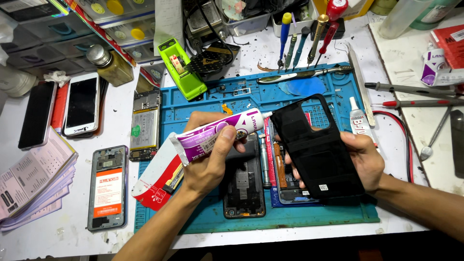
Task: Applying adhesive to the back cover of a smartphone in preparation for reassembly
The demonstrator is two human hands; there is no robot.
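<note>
Left hand (210, 157), centre of the frame, fingers clenched round a soft purple-and-white glue tube (217, 135), squeezed flat at its crimped tail, white nozzle aimed right and touching the upper left edge of the back cover. Right hand (360, 159), right of centre, fingers grasping a matt black phone back cover (319, 147) from beneath, thumb on its right edge; cover tilted, inner face up, rounded camera cut-out at its top.

Below both, a blue rubbery work mat (299, 217) with moulded trays along its top edge; small metal parts loose in those trays, blue plastic picks (302, 87) beside them. On the mat under the hands, an opened dark phone (244, 186) with bare innards, and a second phone body mostly hidden behind the cover.

Upper centre, a white holder (295, 26) packed with upright screwdrivers (302, 43), metal shafts, coloured handles. Upper left, clear plastic drawers (121, 14) with yellow pieces inside; near them a glass bottle (111, 65) of yellowish liquid with a metal cap. Far left, a stack of pink printed sheets (34, 181). A small white glue bottle (357, 118) just right of the cover.
</note>
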